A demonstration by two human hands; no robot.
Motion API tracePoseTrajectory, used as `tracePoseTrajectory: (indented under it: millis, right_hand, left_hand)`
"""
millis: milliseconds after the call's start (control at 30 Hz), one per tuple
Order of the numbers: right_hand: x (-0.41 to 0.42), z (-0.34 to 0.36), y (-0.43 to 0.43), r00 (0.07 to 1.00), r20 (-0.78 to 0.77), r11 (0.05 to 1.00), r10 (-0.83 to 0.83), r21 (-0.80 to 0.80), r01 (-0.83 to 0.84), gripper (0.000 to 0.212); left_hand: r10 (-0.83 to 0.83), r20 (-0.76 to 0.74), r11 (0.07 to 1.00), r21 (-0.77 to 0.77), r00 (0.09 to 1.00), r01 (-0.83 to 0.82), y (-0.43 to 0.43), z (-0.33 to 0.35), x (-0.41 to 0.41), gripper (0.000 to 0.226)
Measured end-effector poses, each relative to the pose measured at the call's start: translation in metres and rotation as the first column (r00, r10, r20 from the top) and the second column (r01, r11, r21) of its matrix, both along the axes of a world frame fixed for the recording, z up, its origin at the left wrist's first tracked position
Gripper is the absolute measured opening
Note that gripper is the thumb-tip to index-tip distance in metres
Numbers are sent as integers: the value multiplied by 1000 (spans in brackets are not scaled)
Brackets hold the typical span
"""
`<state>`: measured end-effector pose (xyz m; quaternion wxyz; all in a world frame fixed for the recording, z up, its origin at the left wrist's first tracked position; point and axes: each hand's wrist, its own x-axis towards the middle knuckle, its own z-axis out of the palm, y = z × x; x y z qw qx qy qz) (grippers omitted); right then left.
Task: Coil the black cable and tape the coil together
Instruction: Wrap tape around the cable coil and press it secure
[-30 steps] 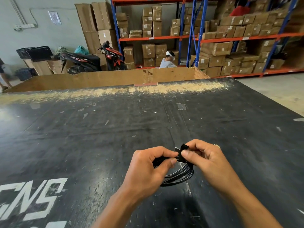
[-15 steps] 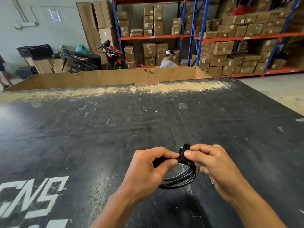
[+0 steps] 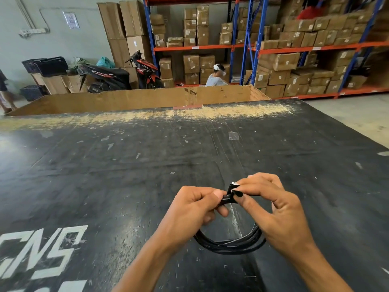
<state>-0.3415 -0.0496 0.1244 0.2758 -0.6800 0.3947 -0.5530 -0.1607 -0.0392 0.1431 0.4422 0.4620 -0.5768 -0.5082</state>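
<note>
Both hands [image 3: 231, 209] pinch black tape [image 3: 232, 191] around the coiled cable [image 3: 229, 246].

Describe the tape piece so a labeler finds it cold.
On the big black table, the left hand and right hand meet at the top of a black cable coil. The tape is the flat black strip the right hand pinches there, wrapped over the strands; its white-edged corner sets it apart from the round cable.

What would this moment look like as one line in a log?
step: taping | left hand: pinches cable coil | right hand: pinches black tape at coil's top | rest of coil: hangs below both hands
</note>
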Motion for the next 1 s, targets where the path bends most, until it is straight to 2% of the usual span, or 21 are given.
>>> tracePoseTrajectory:
  millis: [67,200,367,533,700,833,900,1000]
  right_hand:
    - [0,0,0,1000,-18,1000,-15,-25,15,12]
    - [0,2,1,998,-31,998,-55,12,55,10]
    - [2,6,2,984,-151,994,-90,51,99,6]
    - [-1,6,0,968,-243,998,-62,5,65,9]
    - [0,8,-2,932,-342,992,-123,-39,117,12]
    - [-2,4,-1,878,-445,982,-175,-141,124,12]
    - [-1,1,0,878,-427,972,-215,-185,148,12]
    - [1,0,0,944,-281,982,-176,-112,150,9]
  left_hand:
    - [19,38,1000,-21,999,-18,0,0,-1,30]
    - [111,84,991,-78,990,-104,0,-4,-4,22]
    - [176,113,978,-136,978,-160,4,-6,-9,19]
    - [173,154,977,-153,973,-149,4,-7,-9,20]
    - [229,175,960,-203,958,-192,5,-10,-14,19]
    - [204,206,974,-140,957,-178,5,-8,-13,20]
    - [156,231,987,-76,960,-142,3,-3,-9,20]
    - [137,271,990,-64,953,-124,4,1,-8,23]
